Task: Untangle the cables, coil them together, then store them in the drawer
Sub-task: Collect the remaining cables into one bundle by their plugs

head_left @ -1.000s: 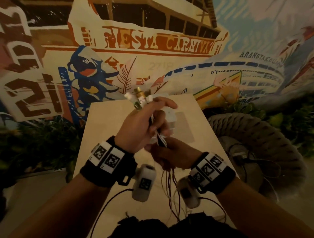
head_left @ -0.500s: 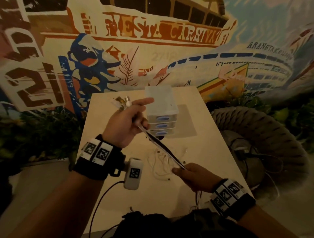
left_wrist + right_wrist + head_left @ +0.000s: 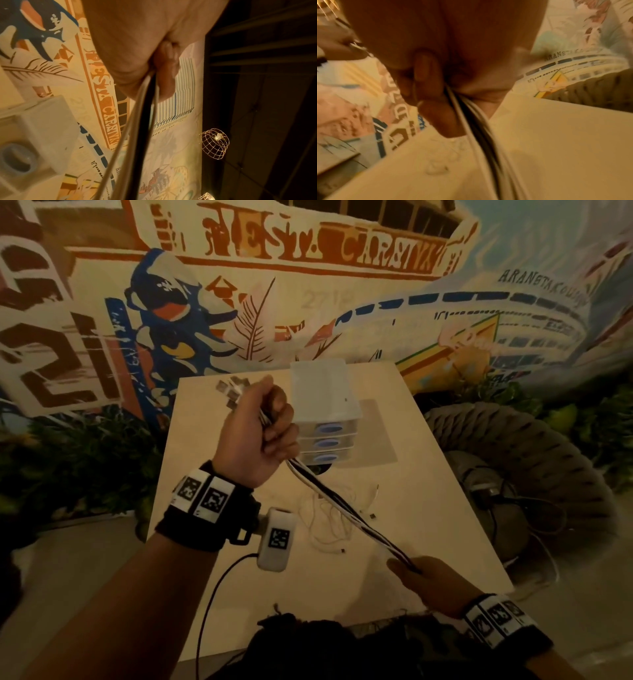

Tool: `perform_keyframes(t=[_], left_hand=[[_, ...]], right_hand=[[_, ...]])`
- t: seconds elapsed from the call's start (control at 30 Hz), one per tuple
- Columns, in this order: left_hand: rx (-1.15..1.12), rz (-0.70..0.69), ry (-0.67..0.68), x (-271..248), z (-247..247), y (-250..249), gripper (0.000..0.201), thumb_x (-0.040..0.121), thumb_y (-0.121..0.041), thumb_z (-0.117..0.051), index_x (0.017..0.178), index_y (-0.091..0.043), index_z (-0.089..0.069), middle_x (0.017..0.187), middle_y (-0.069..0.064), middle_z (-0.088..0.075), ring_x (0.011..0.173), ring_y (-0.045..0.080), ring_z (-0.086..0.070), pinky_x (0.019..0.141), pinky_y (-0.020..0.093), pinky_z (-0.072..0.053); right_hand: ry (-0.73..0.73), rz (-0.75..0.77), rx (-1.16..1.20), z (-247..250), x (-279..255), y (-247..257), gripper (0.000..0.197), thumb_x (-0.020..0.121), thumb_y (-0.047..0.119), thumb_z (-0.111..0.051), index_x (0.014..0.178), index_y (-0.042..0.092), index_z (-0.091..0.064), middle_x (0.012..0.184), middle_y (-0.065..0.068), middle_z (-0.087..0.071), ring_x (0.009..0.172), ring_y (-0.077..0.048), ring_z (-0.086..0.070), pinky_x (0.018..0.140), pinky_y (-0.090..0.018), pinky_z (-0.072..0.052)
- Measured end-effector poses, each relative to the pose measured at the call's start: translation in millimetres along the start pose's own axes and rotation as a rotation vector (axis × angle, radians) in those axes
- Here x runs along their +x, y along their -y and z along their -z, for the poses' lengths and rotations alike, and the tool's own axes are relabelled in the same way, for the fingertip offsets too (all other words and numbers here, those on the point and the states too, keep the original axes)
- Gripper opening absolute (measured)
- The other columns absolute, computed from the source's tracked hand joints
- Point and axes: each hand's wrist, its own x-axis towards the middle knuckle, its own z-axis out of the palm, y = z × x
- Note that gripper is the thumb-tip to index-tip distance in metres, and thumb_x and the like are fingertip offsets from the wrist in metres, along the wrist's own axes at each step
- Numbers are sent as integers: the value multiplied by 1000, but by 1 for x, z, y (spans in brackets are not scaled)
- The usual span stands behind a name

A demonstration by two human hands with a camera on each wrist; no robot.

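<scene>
Left hand [image 3: 255, 436] fists my light, limp bundle of black and white cables [image 3: 346, 508] below the plugs; right hand [image 3: 424, 580] pinches it lower, where slack would slip.

The wall mural [image 3: 308, 285] bore a large "21" at left, a faint "2718" mid-wall, and "ARANETA" on a painted building.

Drawer unit [image 3: 325, 419] on table [image 3: 428, 542]; loose cable [image 3: 325, 518] apparently lying before it.
</scene>
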Motion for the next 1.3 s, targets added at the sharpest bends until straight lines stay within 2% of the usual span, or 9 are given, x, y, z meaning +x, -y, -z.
perform_keyframes(t=[0.17, 0.37, 0.47, 0.53, 0.63, 0.77, 0.83, 1.0, 1.3], left_hand=[[73, 100, 35, -3, 12, 13, 56, 106, -42, -36, 55, -21, -26, 47, -1, -12, 44, 17, -6, 44, 29, -12], [179, 224, 28, -5, 29, 41, 50, 108, -36, -37, 63, -22, -18, 48, -4, -14, 47, 18, -1, 44, 28, -9], [171, 271, 0, -8, 37, 56, 50, 107, -38, -37, 64, -22, -17, 48, -4, -13, 47, 17, -1, 45, 27, -8], [164, 292, -34, -9, 42, 66, 51, 106, -39, -37, 62, -23, -19, 49, -3, -10, 46, 17, -2, 46, 28, -6], [142, 326, -76, -10, 50, 78, 52, 104, -39, -40, 56, -24, -24, 47, -3, -11, 45, 16, -2, 46, 28, -5], [96, 354, -144, -6, 56, 90, 53, 102, -40, -41, 53, -24, -27, 47, -3, -10, 41, 14, -6, 43, 24, -8], [91, 354, -197, -3, 56, 95, 54, 102, -40, -41, 53, -25, -26, 46, -4, -11, 38, 12, -9, 42, 23, -9], [74, 375, -263, 3, 50, 111, 56, 103, -40, -40, 51, -25, -26, 43, -5, -15, 45, 15, -3, 43, 23, -8], [107, 406, -313, 6, 46, 135, 53, 101, -39, -42, 53, -25, -26, 46, -6, -15, 43, 14, -5, 44, 24, -7]], right_hand=[[-21, -136, -68, -13, -10, -42, 54, 97, 57, -47, 61, 19, -37, 43, 9, -33, 40, -4, -33, 50, -21, -27], [26, -167, -146, -54, 6, -71, 60, 72, 85, -33, 60, 28, -48, 49, 15, -53, 45, 0, -46, 53, -21, -30], [59, -190, -111, -75, 8, -79, 52, 88, 74, -43, 58, 32, -49, 49, 19, -53, 51, -1, -46, 54, -20, -32], [103, -223, -157, -82, 6, -78, 43, 96, 62, -48, 72, 29, -62, 60, 12, -60, 61, -9, -55, 59, -21, -38], [142, -190, -195, -82, -2, -76, 70, 83, 81, -44, 102, 20, -72, 91, -3, -72, 85, -18, -67, 74, -29, -47], [259, -149, -273, -69, -3, -75, 73, 77, 80, -57, 135, 35, -59, 130, 13, -62, 119, -11, -58, 104, -30, -45], [270, -131, -285, -55, 1, -74, 80, 67, 91, -54, 128, 40, -64, 125, 17, -65, 112, -6, -60, 102, -31, -49], [48, -14, -279, -6, 32, -55, 34, 92, 60, -57, 100, 31, -72, 91, 20, -67, 84, 0, -63, 78, -22, -48], [-204, 34, -272, 15, 162, -26, 34, 92, 48, -64, 119, 29, -60, 111, 2, -53, 90, -16, -56, 90, -36, -49]])
